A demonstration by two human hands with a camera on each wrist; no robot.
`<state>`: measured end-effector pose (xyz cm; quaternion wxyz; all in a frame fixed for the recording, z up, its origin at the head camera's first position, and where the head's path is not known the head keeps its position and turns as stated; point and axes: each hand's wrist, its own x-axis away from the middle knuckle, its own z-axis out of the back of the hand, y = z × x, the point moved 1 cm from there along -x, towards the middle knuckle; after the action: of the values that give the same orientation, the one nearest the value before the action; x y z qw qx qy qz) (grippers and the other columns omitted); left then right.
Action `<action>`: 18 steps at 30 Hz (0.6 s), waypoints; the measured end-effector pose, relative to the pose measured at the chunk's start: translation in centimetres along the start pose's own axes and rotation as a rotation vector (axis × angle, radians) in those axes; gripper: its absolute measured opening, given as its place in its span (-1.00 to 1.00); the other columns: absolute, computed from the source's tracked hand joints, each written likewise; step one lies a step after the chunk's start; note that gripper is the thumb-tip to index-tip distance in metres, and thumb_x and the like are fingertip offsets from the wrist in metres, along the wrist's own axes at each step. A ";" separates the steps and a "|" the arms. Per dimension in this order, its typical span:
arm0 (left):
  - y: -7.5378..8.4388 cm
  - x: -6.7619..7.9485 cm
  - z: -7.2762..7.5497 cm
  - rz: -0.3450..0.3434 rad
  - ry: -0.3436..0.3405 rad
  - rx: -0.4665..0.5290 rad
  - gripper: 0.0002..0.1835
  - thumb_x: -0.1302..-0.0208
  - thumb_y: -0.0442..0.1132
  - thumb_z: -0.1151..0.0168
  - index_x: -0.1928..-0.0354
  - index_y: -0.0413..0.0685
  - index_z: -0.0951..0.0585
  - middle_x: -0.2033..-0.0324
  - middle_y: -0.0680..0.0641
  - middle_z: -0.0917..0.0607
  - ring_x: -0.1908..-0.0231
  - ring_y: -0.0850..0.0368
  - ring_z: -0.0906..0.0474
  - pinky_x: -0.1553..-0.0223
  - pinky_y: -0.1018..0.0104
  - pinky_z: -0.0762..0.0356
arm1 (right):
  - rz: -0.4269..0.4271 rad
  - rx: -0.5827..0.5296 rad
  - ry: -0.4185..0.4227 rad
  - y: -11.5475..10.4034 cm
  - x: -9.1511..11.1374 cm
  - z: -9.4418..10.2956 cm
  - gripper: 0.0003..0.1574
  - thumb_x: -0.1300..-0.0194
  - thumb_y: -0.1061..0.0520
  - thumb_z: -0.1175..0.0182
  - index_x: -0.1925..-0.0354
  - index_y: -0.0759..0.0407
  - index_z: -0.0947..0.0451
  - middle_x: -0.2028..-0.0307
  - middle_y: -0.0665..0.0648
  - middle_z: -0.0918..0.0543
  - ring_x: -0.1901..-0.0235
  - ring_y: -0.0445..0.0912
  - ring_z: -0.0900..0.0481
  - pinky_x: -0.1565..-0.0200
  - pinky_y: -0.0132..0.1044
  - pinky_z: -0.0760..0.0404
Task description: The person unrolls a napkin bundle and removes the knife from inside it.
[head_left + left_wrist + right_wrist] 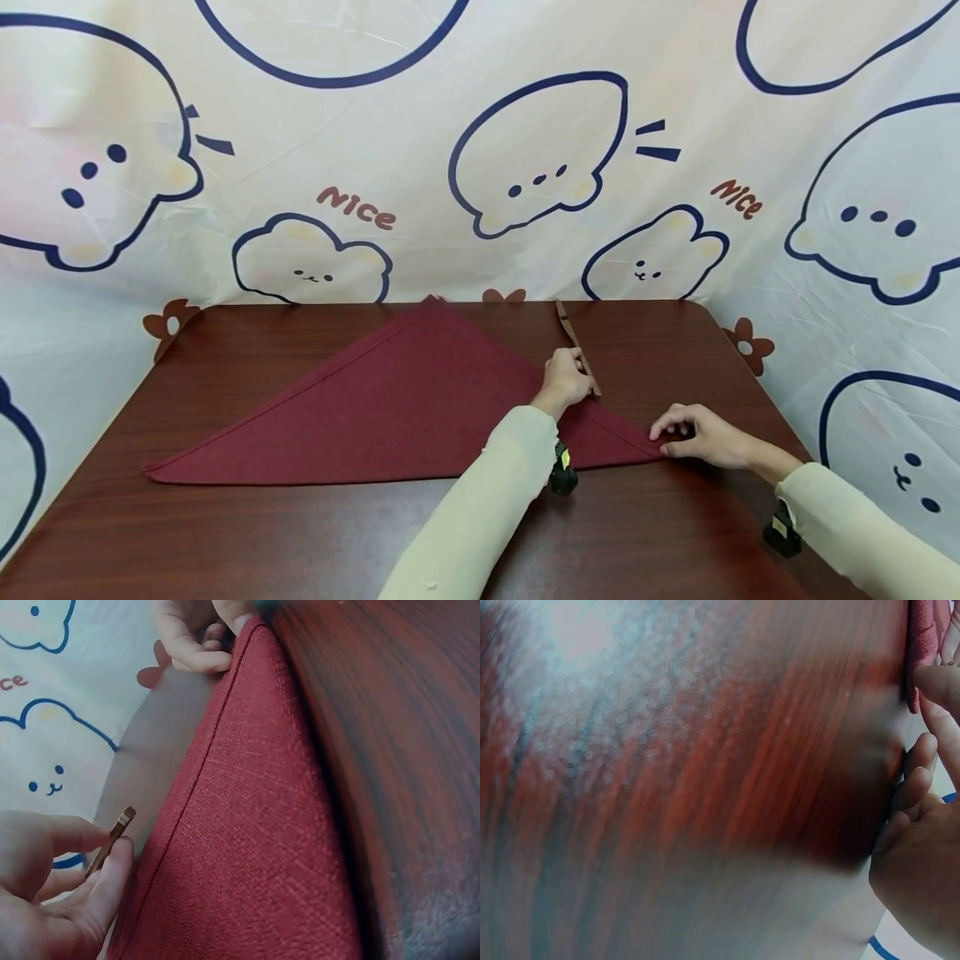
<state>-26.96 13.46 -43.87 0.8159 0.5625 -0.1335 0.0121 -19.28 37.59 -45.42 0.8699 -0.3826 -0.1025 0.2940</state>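
Observation:
A dark red cloth napkin (375, 417), folded into a wide triangle, lies on the brown table with its long edge toward me. My left hand (566, 379) reaches over its right slope and pinches a thin brown wooden knife (576, 337). In the left wrist view, one end of the knife (124, 820) sticks out between thumb and fingers, beside the napkin's hemmed edge. My right hand (701, 433) pinches the napkin's right corner between thumb and forefinger. That corner (922, 652) shows at the right wrist view's upper right, with the other fingers curled below it.
The wooden table (300, 542) ends at a patterned cloth backdrop (420, 167) at the back and both sides. The napkin's top point comes close to the table's back edge. Black wrist cameras (562, 471) sit on both sleeves.

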 end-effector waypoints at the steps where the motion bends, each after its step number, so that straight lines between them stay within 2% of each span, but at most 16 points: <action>1: 0.1 0.1 0.0 0.002 0.002 -0.019 -0.32 -0.22 -0.46 -0.35 -0.41 -0.11 -0.46 -0.07 -0.10 -0.64 -0.14 0.13 -0.50 -0.08 0.22 -0.62 | 0.000 0.001 0.000 0.0 0.0 0.0 -0.83 -0.24 0.28 -0.38 0.20 0.05 -0.70 0.33 0.13 -0.63 0.38 -0.12 -0.38 0.37 -0.24 -0.30; 4: 0.3 0.3 0.0 0.009 0.003 -0.052 -0.34 -0.28 -0.39 -0.35 -0.43 -0.11 -0.44 -0.15 -0.09 -0.64 -0.21 0.11 -0.50 -0.10 0.25 -0.59 | -0.001 0.001 -0.001 -0.1 0.0 0.0 -0.84 -0.25 0.27 -0.38 0.20 0.06 -0.70 0.33 0.13 -0.63 0.38 -0.12 -0.38 0.37 -0.24 -0.31; 7: 0.4 0.2 0.1 0.014 -0.008 -0.062 -0.34 -0.31 -0.37 -0.33 -0.44 -0.12 -0.41 -0.19 -0.10 -0.62 0.00 0.13 -0.55 0.05 0.31 -0.59 | -0.011 0.002 -0.003 0.0 0.1 0.0 -0.84 -0.25 0.27 -0.38 0.20 0.05 -0.70 0.32 0.13 -0.63 0.38 -0.12 -0.39 0.36 -0.25 -0.31; 11: 0.4 0.1 0.2 0.014 -0.014 -0.085 -0.33 -0.30 -0.35 -0.34 -0.45 -0.12 -0.40 -0.18 -0.11 -0.62 0.26 0.16 -0.46 0.18 0.34 -0.53 | -0.019 0.003 0.000 0.1 0.1 0.0 -0.83 -0.24 0.27 -0.38 0.20 0.04 -0.70 0.32 0.12 -0.63 0.38 -0.12 -0.39 0.35 -0.26 -0.32; 14: 0.4 -0.2 0.3 0.020 -0.012 -0.108 -0.32 -0.29 -0.34 -0.35 -0.45 -0.12 -0.41 -0.18 -0.11 -0.63 0.17 0.12 -0.53 0.10 0.30 -0.57 | -0.006 0.003 0.000 0.0 0.1 0.0 -0.82 -0.24 0.28 -0.38 0.20 0.05 -0.70 0.33 0.13 -0.63 0.38 -0.12 -0.39 0.36 -0.26 -0.32; 16: 0.4 -0.3 0.3 0.023 -0.004 -0.124 -0.32 -0.28 -0.33 -0.36 -0.45 -0.11 -0.41 -0.23 -0.12 -0.61 -0.02 0.07 -0.58 0.00 0.26 -0.59 | -0.002 0.003 -0.004 0.1 0.1 0.0 -0.82 -0.24 0.28 -0.38 0.20 0.05 -0.70 0.33 0.13 -0.62 0.38 -0.12 -0.38 0.36 -0.26 -0.31; 18: 0.4 -0.6 0.3 0.029 0.004 -0.141 -0.32 -0.29 -0.32 -0.36 -0.45 -0.10 -0.41 -0.30 -0.12 -0.57 -0.22 0.04 -0.54 -0.11 0.22 -0.58 | -0.002 0.005 0.001 0.0 0.0 0.0 -0.82 -0.24 0.28 -0.38 0.20 0.05 -0.70 0.33 0.11 -0.62 0.39 -0.13 -0.38 0.36 -0.26 -0.32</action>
<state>-27.62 13.40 -43.53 0.8534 0.5017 -0.1405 0.0154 -19.27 37.63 -45.45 0.8711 -0.3807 -0.1017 0.2931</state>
